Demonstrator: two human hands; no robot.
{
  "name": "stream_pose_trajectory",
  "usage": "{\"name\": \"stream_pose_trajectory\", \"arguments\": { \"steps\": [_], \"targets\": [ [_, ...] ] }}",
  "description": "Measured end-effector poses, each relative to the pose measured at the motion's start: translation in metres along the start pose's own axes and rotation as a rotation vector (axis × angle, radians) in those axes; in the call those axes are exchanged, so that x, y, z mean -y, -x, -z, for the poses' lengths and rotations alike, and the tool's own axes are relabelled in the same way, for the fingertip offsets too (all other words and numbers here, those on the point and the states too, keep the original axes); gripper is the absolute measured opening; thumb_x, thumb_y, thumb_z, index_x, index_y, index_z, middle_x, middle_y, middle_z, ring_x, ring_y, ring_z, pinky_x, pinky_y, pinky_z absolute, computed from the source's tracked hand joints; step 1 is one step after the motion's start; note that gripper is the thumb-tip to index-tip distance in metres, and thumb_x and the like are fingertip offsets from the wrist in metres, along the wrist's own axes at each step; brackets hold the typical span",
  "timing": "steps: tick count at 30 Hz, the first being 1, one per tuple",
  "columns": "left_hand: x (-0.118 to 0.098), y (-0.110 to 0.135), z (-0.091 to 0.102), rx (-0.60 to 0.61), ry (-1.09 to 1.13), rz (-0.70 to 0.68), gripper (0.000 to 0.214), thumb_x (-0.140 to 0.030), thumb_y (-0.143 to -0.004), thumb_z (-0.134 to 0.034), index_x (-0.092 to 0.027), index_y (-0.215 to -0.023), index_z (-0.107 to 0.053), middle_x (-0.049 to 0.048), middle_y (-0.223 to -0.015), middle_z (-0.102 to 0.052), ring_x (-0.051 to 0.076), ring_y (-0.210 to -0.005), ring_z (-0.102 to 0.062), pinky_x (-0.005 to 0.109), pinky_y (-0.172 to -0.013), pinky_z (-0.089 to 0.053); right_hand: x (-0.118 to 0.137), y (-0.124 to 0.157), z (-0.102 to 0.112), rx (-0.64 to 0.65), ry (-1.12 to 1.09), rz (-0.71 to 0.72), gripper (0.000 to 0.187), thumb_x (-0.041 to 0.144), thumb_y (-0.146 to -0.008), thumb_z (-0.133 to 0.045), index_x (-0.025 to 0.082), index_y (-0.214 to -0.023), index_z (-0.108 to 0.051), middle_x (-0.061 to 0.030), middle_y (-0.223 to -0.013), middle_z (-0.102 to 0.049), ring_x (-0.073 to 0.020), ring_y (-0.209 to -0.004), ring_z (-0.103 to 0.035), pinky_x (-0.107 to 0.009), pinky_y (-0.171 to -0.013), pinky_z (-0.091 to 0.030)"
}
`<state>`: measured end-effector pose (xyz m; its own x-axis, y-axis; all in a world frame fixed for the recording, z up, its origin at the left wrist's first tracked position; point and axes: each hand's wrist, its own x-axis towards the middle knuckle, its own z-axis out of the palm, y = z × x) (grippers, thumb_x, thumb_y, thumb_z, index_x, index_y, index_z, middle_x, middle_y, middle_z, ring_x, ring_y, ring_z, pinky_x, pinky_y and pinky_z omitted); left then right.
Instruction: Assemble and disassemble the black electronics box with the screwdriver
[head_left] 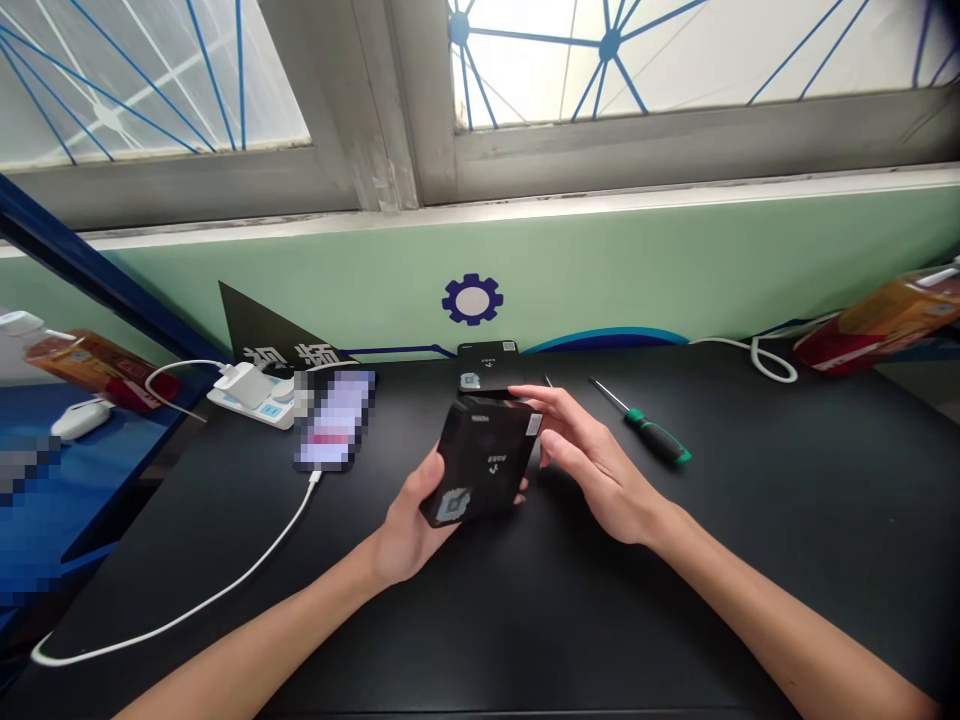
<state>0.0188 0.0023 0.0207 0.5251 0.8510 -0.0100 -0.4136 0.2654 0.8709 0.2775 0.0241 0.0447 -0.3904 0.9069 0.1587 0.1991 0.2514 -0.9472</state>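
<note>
My left hand [409,525] grips a small black box [484,460] from below, holding it tilted above the black table [750,540]. My right hand [592,455] is at the box's right edge, fingers stretched out and touching its upper right corner near a white label. A second black box [487,366] lies flat on the table just behind them. A green-handled screwdriver [645,425] lies to the right of my right hand.
A phone [335,418] on a white cable [225,590] lies left of the boxes, beside a white power strip [251,395] with a charger. Bottles lie at the far left [90,362] and far right [885,318]. A green wall and window ledge stand behind.
</note>
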Motion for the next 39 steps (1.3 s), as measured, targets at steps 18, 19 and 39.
{"name": "stream_pose_trajectory", "arguments": {
  "steps": [18,19,39],
  "targets": [
    [-0.002,-0.011,0.005,-0.144,0.008,0.138,0.053,-0.03,-0.096,-0.094,-0.023,-0.143,-0.072,0.0126,-0.134,-0.083,0.034,-0.118,-0.083,0.041,-0.095,-0.068,-0.001,-0.01,0.006,-0.008,-0.289,-0.181,0.045,0.044,-0.106,-0.082,0.03,-0.148,-0.072,-0.0083,-0.131,-0.072,-0.0265,-0.107,-0.074,-0.039,-0.085,-0.066],
    [-0.001,-0.012,0.006,-0.185,-0.008,0.12,0.053,-0.029,-0.094,-0.096,-0.023,-0.14,-0.071,0.012,-0.133,-0.083,0.031,-0.115,-0.083,0.038,-0.093,-0.067,-0.002,-0.009,0.006,-0.005,-0.295,-0.19,0.048,0.043,-0.104,-0.084,0.03,-0.149,-0.071,-0.0081,-0.129,-0.071,-0.026,-0.105,-0.073,-0.037,-0.082,-0.066],
    [0.001,-0.013,0.019,-0.085,-0.616,-0.077,0.059,-0.039,-0.107,-0.081,-0.034,-0.164,-0.065,0.0083,-0.15,-0.072,0.031,-0.137,-0.071,0.042,-0.116,-0.058,-0.004,-0.004,0.002,0.264,0.023,-0.169,0.045,0.057,-0.113,-0.071,0.035,-0.151,-0.061,-0.0005,-0.098,-0.066,-0.0234,-0.088,-0.062,-0.036,-0.077,-0.051]
  ]
}}
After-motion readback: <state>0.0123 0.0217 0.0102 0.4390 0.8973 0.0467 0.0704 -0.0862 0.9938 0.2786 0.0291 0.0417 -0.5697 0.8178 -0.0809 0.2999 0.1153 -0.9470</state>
